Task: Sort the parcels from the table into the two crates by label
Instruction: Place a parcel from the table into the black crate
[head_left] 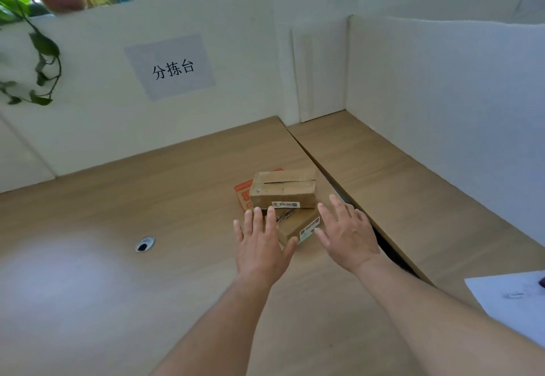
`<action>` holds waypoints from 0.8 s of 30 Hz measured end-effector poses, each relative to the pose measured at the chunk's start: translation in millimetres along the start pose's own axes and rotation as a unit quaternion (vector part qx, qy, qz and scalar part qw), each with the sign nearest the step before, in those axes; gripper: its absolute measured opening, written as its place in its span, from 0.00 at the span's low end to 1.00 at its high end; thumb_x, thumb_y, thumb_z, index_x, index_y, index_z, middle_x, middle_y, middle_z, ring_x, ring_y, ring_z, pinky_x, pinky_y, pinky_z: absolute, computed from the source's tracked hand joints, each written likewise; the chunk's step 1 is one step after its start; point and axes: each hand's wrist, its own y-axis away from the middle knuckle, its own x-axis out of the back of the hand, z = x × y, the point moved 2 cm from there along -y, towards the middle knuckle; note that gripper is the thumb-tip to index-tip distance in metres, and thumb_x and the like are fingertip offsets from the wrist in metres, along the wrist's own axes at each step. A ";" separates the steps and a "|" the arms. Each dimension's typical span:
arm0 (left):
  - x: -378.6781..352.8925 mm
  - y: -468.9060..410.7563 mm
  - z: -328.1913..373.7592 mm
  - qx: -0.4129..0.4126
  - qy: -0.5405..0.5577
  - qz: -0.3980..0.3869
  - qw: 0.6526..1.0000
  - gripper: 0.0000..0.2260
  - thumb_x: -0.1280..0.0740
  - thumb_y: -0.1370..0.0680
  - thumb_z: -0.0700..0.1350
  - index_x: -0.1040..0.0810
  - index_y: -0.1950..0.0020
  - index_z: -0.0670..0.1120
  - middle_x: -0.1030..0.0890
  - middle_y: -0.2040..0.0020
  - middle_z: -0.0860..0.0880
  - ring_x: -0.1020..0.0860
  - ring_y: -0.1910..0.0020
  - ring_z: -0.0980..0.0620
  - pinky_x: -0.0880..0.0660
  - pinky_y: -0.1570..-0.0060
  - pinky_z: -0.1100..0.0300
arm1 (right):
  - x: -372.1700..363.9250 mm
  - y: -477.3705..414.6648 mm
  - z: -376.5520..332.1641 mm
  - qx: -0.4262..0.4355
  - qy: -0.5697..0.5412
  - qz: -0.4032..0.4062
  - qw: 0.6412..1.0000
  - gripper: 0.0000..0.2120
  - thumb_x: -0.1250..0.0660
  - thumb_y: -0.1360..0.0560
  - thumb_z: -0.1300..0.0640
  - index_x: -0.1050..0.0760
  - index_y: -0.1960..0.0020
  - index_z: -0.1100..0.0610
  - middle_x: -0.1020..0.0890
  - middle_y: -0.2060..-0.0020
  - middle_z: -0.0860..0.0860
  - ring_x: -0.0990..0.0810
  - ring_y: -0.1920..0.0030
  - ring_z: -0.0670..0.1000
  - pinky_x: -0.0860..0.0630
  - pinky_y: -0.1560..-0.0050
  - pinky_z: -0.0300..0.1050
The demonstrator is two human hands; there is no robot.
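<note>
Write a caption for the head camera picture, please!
Left hand and right hand reach, fingers straight, toward stacked cardboard parcels on the wooden table.

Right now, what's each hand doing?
Left hand: open, fingers straight, holding nothing.
Right hand: open, fingers spread, holding nothing.

Two brown cardboard parcels [283,189] with white barcode labels [285,204] lie on an orange printed mailer [243,195] at twelve o'clock on the light wood-grain table [147,193], white walls [236,36] behind
</note>
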 end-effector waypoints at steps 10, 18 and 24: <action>-31.4 -65.9 -9.7 0.050 0.015 -0.064 0.997 0.32 0.52 0.20 0.64 0.49 0.21 0.47 0.39 0.23 0.47 0.49 0.22 0.48 0.57 0.24 0.47 | -27.9 -113.4 36.0 -0.047 -0.046 -0.116 0.991 0.28 0.48 0.19 0.43 0.49 0.23 0.53 0.45 0.24 0.55 0.44 0.26 0.57 0.41 0.29 0.54; -43.1 -116.8 -13.7 0.118 0.121 -0.032 0.985 0.28 0.49 0.20 0.64 0.33 0.30 0.46 0.23 0.37 0.45 0.27 0.38 0.44 0.31 0.38 0.51 | -50.2 -175.5 31.7 -0.033 -0.120 -0.181 0.976 0.25 0.49 0.18 0.47 0.44 0.24 0.57 0.38 0.26 0.55 0.40 0.27 0.58 0.38 0.30 0.55; -53.0 -126.0 -22.4 0.177 0.267 -0.011 0.947 0.27 0.44 0.22 0.64 0.32 0.31 0.48 0.23 0.37 0.47 0.26 0.38 0.44 0.27 0.41 0.48 | -44.8 -178.6 19.7 -0.030 -0.140 -0.217 0.965 0.18 0.41 0.21 0.46 0.27 0.37 0.54 0.24 0.41 0.53 0.26 0.41 0.54 0.28 0.43 0.51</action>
